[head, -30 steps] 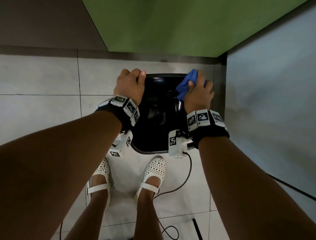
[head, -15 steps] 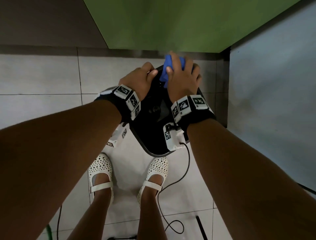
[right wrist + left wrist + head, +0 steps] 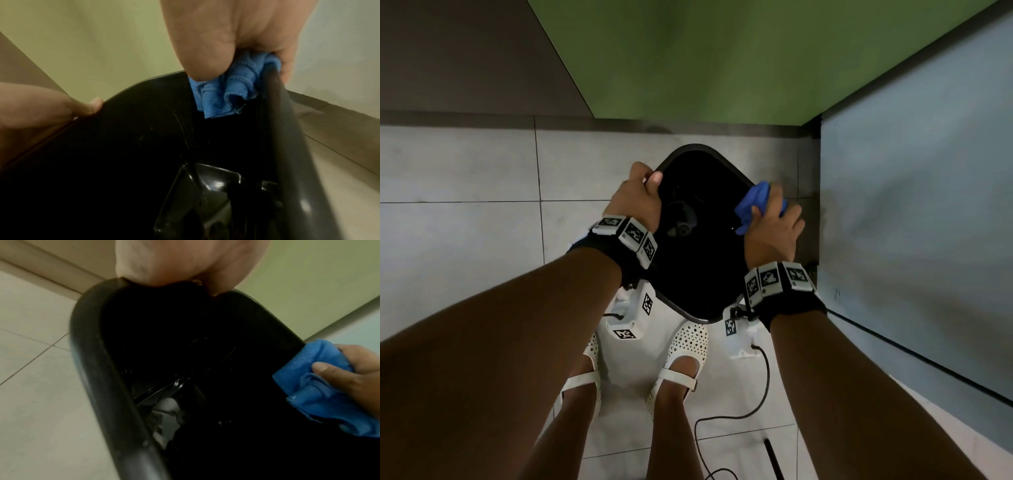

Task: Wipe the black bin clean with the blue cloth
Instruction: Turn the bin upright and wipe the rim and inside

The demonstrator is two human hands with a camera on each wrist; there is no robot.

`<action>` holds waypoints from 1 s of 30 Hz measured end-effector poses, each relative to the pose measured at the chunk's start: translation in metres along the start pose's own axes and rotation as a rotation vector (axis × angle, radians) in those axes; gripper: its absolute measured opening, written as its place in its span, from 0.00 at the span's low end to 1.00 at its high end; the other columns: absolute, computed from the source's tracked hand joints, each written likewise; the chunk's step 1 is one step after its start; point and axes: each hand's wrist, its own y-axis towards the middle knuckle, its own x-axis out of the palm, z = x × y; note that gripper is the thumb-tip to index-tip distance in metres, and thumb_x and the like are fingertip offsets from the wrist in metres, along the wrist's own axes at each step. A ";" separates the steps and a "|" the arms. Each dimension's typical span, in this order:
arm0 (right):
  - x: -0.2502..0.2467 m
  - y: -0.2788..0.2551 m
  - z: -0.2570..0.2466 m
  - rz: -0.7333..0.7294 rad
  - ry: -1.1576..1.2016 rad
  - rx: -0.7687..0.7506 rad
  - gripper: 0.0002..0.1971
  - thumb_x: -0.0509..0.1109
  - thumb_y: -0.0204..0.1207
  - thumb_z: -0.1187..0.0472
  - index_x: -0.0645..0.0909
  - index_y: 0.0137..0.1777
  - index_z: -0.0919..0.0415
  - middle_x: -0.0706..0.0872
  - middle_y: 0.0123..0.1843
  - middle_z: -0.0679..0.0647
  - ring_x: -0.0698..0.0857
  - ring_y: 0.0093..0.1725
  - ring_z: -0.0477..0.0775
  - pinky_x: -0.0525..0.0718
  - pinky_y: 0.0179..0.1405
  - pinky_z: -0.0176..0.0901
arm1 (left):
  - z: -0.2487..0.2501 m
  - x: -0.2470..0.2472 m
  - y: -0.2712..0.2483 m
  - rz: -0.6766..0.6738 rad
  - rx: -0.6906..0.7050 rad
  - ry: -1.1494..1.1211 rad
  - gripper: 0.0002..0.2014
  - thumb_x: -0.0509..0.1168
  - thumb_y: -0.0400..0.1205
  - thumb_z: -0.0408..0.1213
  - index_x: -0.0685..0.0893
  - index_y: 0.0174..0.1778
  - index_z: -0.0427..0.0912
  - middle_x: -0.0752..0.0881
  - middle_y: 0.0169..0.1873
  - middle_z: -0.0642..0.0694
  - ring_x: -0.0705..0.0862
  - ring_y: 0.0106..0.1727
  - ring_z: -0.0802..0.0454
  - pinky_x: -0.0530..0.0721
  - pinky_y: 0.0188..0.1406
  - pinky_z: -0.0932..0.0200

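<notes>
Two hands hold the black bin (image 3: 698, 260) on the tiled floor (image 3: 465, 219). The left hand (image 3: 635, 200) curls tight over the left rim, thumb inside. The right hand (image 3: 774, 229) squeezes the bunched blue cloth (image 3: 751, 205) against the right rim.

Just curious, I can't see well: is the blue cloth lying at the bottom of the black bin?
No, the right hand grips the blue cloth against the black bin at its rim.

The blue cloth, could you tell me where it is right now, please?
In the head view the blue cloth is bunched in the right hand, pressed over the right rim of the black bin, opposite the left hand gripping the left rim.
</notes>
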 end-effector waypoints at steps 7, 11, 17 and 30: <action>0.000 0.016 -0.041 0.004 0.100 -0.020 0.23 0.55 0.84 0.53 0.58 0.78 0.47 0.61 0.76 0.63 0.66 0.70 0.66 0.74 0.66 0.61 | -0.018 0.005 -0.020 0.168 -0.245 -0.210 0.18 0.45 0.87 0.48 0.69 0.62 0.39 0.85 0.52 0.34 0.82 0.54 0.34 0.71 0.46 0.50; 0.001 0.013 -0.045 0.010 0.176 0.105 0.24 0.53 0.84 0.52 0.55 0.79 0.46 0.60 0.76 0.63 0.68 0.67 0.65 0.74 0.62 0.54 | -0.020 0.005 -0.023 0.216 -0.298 -0.261 0.18 0.45 0.87 0.49 0.69 0.61 0.39 0.85 0.54 0.34 0.82 0.56 0.33 0.74 0.50 0.47; 0.003 0.005 -0.037 -0.016 0.265 0.029 0.25 0.54 0.84 0.50 0.54 0.80 0.47 0.63 0.73 0.65 0.70 0.65 0.65 0.74 0.61 0.53 | -0.029 0.008 -0.038 0.241 -0.374 -0.282 0.19 0.45 0.87 0.49 0.69 0.63 0.39 0.84 0.56 0.32 0.82 0.57 0.32 0.71 0.47 0.50; -0.013 -0.014 -0.056 0.224 0.109 -0.041 0.19 0.58 0.80 0.55 0.74 0.71 0.54 0.76 0.65 0.71 0.78 0.55 0.73 0.85 0.47 0.63 | -0.032 -0.020 -0.061 0.233 -0.483 -0.148 0.21 0.55 0.84 0.48 0.70 0.71 0.43 0.73 0.69 0.36 0.72 0.70 0.36 0.70 0.69 0.42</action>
